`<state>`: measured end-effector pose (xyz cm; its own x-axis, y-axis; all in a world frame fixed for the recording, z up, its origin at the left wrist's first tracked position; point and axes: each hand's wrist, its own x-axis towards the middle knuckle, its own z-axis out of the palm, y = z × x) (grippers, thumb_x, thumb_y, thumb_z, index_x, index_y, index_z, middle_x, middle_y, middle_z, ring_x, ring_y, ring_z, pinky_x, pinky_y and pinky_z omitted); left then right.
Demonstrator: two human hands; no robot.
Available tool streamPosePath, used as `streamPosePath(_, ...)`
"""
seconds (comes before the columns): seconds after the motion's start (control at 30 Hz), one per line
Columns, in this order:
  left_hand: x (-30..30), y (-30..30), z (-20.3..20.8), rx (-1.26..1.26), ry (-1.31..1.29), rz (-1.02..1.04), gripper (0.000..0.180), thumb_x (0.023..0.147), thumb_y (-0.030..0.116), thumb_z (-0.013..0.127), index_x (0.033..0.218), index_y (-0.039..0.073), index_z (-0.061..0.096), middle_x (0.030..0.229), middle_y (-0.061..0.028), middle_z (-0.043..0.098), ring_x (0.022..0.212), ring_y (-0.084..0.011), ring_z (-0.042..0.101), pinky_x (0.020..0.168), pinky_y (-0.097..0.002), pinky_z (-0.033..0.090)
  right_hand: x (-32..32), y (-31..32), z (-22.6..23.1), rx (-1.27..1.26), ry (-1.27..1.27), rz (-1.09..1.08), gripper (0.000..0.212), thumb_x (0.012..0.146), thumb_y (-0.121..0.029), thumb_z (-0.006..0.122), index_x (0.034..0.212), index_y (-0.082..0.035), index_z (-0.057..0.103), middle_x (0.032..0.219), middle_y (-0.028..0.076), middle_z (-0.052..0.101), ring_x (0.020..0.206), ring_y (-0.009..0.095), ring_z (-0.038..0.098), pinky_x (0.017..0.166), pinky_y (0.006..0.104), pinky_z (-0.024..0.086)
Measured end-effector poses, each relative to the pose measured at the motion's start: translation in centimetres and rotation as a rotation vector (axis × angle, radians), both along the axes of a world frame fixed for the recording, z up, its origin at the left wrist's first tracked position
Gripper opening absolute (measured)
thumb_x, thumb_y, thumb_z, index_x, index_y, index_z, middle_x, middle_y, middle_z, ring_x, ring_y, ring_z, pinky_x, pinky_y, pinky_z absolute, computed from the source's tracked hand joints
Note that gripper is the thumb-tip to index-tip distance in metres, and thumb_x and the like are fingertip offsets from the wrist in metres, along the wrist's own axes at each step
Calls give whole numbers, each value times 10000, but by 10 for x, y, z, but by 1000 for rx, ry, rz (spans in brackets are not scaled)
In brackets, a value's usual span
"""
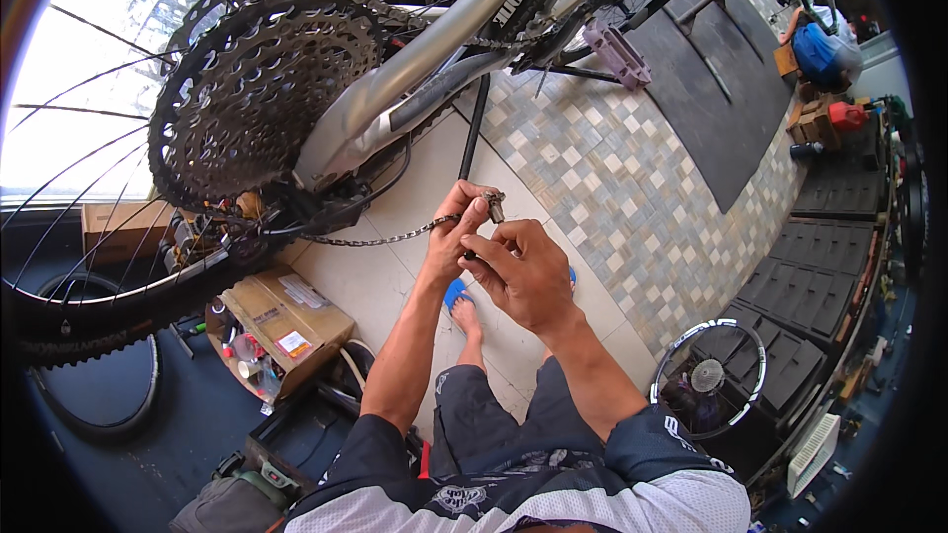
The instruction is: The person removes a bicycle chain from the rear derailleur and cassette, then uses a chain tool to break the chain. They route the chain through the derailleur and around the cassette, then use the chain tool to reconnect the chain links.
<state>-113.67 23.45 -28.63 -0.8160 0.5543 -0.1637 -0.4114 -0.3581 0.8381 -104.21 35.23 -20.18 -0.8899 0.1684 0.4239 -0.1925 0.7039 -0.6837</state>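
Note:
My left hand (pixel 456 227) is closed on the bicycle chain (pixel 370 242), which runs from the rear derailleur area to my fingers. A small metal piece (pixel 495 205), like a chain tool, sticks out between my left thumb and fingers. My right hand (pixel 528 271) is beside it, thumb and fingers pinched around a small dark end that I cannot make out. Above left, the large cassette (pixel 267 89) sits on the rear wheel, next to the silver bike frame (pixel 415 64). The rear derailleur is partly hidden in shadow below the cassette.
An opened cardboard box (pixel 286 321) with small items stands at lower left, near a loose tyre (pixel 109 424). A purple pedal (pixel 614 54) juts from the bike. A dark mat (pixel 706 89) covers tiles at right. A wheel rim (pixel 755 365) stands by black panels (pixel 790 286).

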Motion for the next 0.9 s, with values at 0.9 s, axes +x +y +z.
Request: streamPosePath(0.9,-7,6,4,100,-35,43,173,1067,193,596,1135,35,570,1125,-94,644,1012,-160,609,922,-341,500,19,6,-17,-1366,-613,138,267,1059,-207,663,1226,-9,727,906,-13,675,707,27,538,626,197,433)
